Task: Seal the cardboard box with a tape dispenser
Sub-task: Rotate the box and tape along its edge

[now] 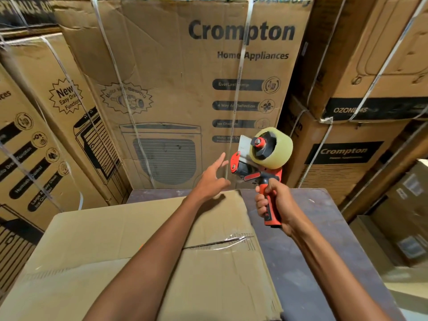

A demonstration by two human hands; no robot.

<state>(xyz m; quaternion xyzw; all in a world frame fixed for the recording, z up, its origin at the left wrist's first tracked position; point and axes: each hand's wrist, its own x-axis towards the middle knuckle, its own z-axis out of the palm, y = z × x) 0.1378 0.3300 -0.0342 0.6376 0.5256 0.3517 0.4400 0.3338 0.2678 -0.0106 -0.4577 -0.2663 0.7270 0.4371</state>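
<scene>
The right hand [273, 200] grips the tape dispenser [259, 163] upright by its handle above the far right corner of the cardboard box [111, 246] on the surface [308, 228], while the left hand [212, 179], fingers spread, reaches toward its blade end, probably to free the tape's end.

Left hand [212, 179] was stretched out, fingers [220, 161] loose and spread, holding nothing. Right hand [274, 202] sat just beside it, wrapped tight round a handle, both forearms reaching forward.
</scene>
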